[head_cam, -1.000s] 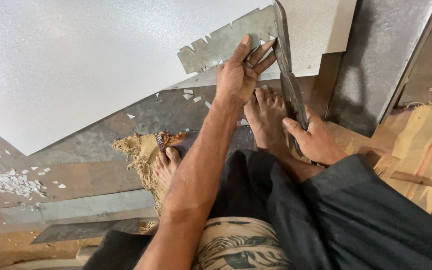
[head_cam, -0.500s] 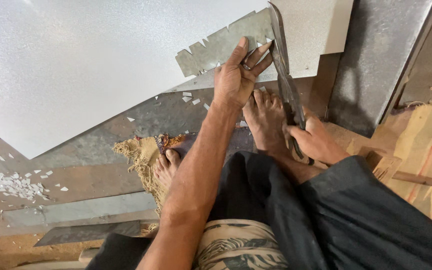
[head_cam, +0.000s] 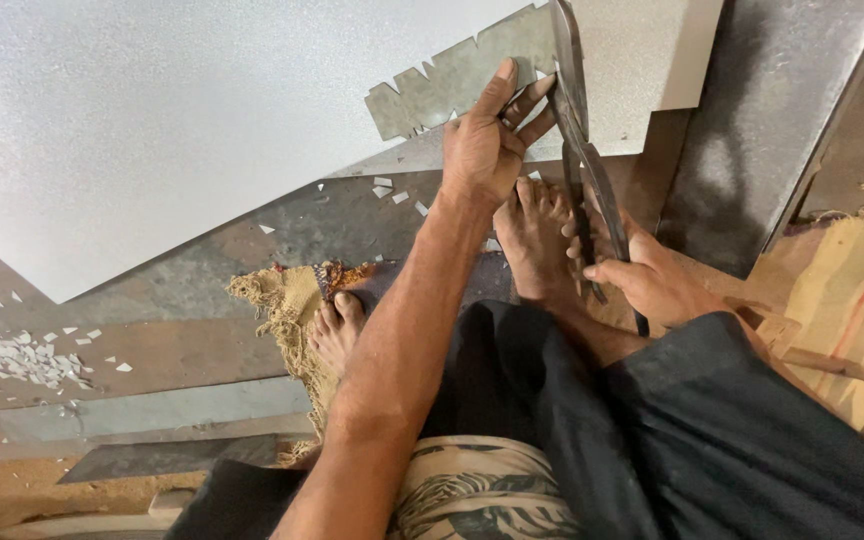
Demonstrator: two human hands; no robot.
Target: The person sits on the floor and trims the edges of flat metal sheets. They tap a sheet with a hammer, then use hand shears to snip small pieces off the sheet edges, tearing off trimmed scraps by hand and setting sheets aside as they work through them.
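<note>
1. Sheet metal, a big pale grey speckled panel (head_cam: 152,130), takes up the floor's left side, white offcut chips (head_cam: 12,355) below it.
2. Right of the panel's middle, the left hand (head_cam: 482,150) pinches a notched grey metal strip (head_cam: 452,85).
3. Further right, the right hand (head_cam: 647,280) grips long dark tin snips (head_cam: 582,150); looks mid-cut, so next squeeze needs the strip held steady.

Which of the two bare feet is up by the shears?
The foot beside the right hand and shears; the other foot rests on the frayed cloth.
</note>
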